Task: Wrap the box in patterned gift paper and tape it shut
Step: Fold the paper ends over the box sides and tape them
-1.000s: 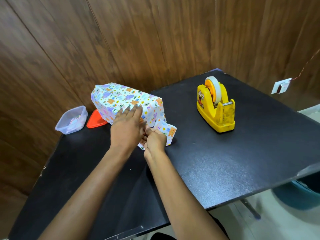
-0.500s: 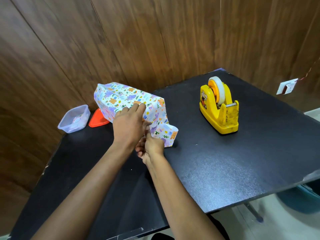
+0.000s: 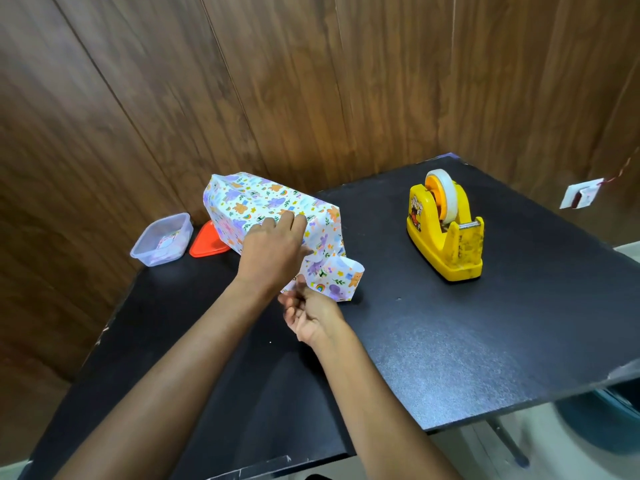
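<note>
End fold: my left hand [image 3: 273, 251], fingers [image 3: 288, 220] straight, steadies the wrapped box [image 3: 256, 202]; right hand [image 3: 311, 317] curls loosely under the loose flap [image 3: 334, 280] — grip unclear. Next: crease, then tape.

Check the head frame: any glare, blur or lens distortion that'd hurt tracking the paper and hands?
Head view: soft grey sheen on the matte black tabletop, lower right; brown wood wall panels lean outward, wide-angle distortion; patterned paper-wrapped box, yellow tape dispenser, left hand and right hand all sharp, no motion blur; small shadow under the loose paper flap.
</note>
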Available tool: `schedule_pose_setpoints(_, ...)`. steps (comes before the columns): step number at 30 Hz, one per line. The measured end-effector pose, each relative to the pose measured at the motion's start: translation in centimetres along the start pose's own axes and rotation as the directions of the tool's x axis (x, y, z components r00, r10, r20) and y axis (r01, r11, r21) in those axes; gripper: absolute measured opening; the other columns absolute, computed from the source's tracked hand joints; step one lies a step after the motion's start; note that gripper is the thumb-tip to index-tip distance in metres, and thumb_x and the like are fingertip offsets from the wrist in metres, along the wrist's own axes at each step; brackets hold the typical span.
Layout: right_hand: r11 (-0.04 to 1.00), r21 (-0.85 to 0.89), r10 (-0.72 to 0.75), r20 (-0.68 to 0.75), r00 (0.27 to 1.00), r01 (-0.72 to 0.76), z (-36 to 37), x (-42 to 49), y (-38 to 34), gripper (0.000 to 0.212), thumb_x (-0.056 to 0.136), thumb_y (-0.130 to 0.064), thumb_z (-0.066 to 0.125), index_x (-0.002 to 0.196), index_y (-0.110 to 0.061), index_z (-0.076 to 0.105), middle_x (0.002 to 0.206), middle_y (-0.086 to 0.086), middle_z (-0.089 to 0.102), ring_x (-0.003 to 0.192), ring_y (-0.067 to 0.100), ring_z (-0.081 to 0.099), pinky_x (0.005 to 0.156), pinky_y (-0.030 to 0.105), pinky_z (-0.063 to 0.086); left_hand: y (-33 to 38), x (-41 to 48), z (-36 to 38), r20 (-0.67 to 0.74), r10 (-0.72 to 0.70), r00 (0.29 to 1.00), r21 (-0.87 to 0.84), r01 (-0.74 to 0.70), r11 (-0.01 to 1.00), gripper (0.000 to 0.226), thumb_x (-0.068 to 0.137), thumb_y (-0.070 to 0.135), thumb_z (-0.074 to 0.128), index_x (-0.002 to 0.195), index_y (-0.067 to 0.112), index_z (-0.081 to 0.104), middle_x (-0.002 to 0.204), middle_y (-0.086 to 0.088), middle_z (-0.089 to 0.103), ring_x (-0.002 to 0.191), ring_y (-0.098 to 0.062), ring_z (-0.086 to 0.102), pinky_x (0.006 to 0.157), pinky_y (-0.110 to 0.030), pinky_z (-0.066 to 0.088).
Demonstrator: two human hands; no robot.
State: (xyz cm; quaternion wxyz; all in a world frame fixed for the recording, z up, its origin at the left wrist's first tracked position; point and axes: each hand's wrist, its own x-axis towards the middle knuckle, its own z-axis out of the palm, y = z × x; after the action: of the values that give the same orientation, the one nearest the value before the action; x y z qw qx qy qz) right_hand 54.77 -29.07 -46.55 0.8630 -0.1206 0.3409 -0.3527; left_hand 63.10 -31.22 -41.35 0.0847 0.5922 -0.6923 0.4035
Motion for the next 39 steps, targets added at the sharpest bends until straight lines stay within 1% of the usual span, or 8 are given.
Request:
schedule_pose_setpoints(6,0.614,-0.567,-0.649,0.033,0.76,0.549,-1.2,-1.5,-6.8,0.024,0.092,-0.015,0.05,0.069,-0.01,0.051,0.058,0.007,0.058,0.039,0.012,0.049,0.043,0.023,0.039,0.3,-2.3,1.1,-0.134,-0.156,0.979,-0.076,0.146,0.986,0.028,0.082,0.03,0.057,0.096,0.006,0.065,0.093,-0.01,0.067,0.07,-0.029,0.06,0.058,-0.031,0.045)
schedule_pose_setpoints(8,0.427,-0.773,-0.756,-0.021,0.654,0.469,-2.1,0.8,-9.9,0.022,0.091,-0.025,0.05,0.072,-0.014,0.053,0.071,0.004,0.061,0.061,0.019,0.054,0.059,0.032,0.043,0.7,-3.7,1.2,-0.107,-0.259,0.96,-0.204,0.233,0.951,0.038,0.087,0.028,0.044,0.11,0.004,0.064,0.113,-0.012,0.065,0.093,-0.031,0.063,0.075,-0.036,0.05)
schedule_pose_setpoints(10,0.477,-0.815,-0.642,-0.068,0.764,0.328,-3.3,2.9,-11.0,0.03,0.094,-0.032,0.046,0.07,-0.015,0.048,0.07,0.002,0.052,0.063,0.02,0.046,0.056,0.029,0.037,1.1,-5.2,1.0,-0.067,-0.382,0.922,-0.36,0.335,0.871,0.042,0.09,0.027,0.04,0.118,0.003,0.061,0.126,-0.015,0.059,0.116,-0.034,0.055,0.092,-0.043,0.046)
schedule_pose_setpoints(14,0.747,-0.638,-0.179,0.077,0.981,0.187,-4.0,4.1,-10.0,0.038,0.097,-0.036,0.047,0.077,-0.005,0.059,0.072,0.009,0.057,0.061,0.018,0.051,0.06,0.028,0.044,2.0,-7.9,-0.1,0.15,-0.628,0.763,-0.728,0.515,0.452,0.037,0.097,0.025,0.047,0.133,0.023,0.05,0.15,0.0,0.034,0.144,-0.016,0.018,0.114,-0.035,0.023)
schedule_pose_setpoints(19,0.663,-0.593,-0.344,0.301,0.89,0.457,-0.6,-1.2,-10.8,0.035,0.098,-0.03,0.047,0.103,-0.001,0.066,0.105,0.015,0.07,0.089,0.023,0.069,0.09,0.041,0.051,4.8,-9.8,-1.9,0.286,-0.76,0.583,-0.927,0.369,-0.066,0.043,0.097,0.024,0.047,0.138,0.036,0.037,0.148,0.016,0.036,0.138,-0.002,0.029,0.115,-0.037,0.025)
schedule_pose_setpoints(27,-0.039,-0.867,-0.329,0.48,0.813,0.496,4.5,-7.4,-13.1,0.034,0.097,-0.041,0.043,0.091,-0.015,0.065,0.095,0.0,0.06,0.094,0.027,0.06,0.077,0.029,0.043,10.6,-7.8,-2.7,0.768,-0.444,0.462,-0.604,0.289,-0.743,0.046,0.098,-0.004,0.034,0.14,0.011,0.038,0.136,-0.003,0.053,0.114,-0.017,0.057,0.095,-0.027,0.047)
schedule_pose_setpoints(32,-0.166,-0.856,-0.098,0.509,0.855,0.49,2.7,-5.1,-11.6,0.028,0.096,-0.029,0.05,0.117,-0.019,0.066,0.136,-0.008,0.051,0.124,0.002,0.039,0.091,0.017,0.03,8.0,-9.0,-4.0,0.906,-0.221,0.362,-0.39,0.508,-0.768,0.029,0.095,-0.005,0.032,0.097,-0.002,0.061,0.114,-0.026,0.063,0.091,-0.026,0.066,0.072,-0.024,0.056)
schedule_pose_setpoints(39,-0.181,-0.832,-0.228,0.555,0.8,0.525,1.3,-4.0,-11.3,0.041,0.095,-0.038,0.049,0.128,-0.015,0.059,0.139,-0.009,0.05,0.128,0.009,0.045,0.097,0.022,0.036,3.6,-8.1,-5.5,0.936,-0.091,0.34,-0.154,0.163,-0.974,0.03,0.096,0.016,0.04,0.102,-0.009,0.056,0.097,-0.025,0.065,0.09,-0.033,0.063,0.078,-0.043,0.055)
